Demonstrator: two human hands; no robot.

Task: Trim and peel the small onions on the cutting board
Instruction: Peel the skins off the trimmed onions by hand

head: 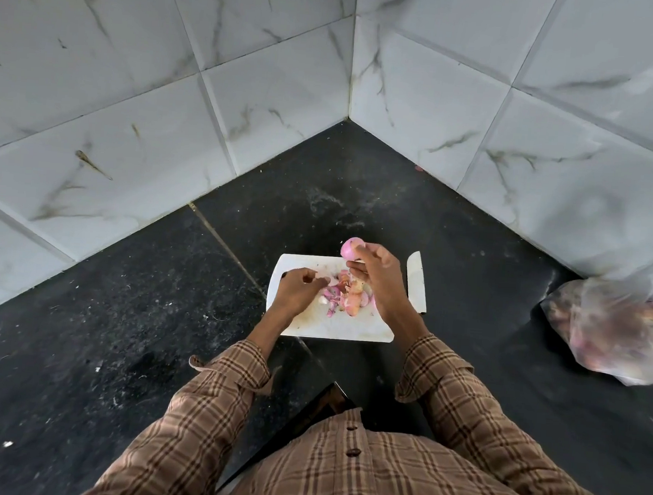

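A crinkled clear plastic bag [615, 332] lies right of the white rectangular cutting board [334, 326] on the speckled black tabletop [115, 328]. Right hand [373, 274] pinches a smooth pink peeled onion [351, 247]; left hand [298, 288], fingers curled, touches papery pink onion peels [346, 295].

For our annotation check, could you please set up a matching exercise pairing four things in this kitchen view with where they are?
Things:
1. peeled onion
2. onion skins
3. knife
4. plastic bag

Places:
A. on the black counter, far right
B. at the cutting board's right edge
C. held in the right hand
D. piled on the board

Pairs: 1-C, 2-D, 3-B, 4-A
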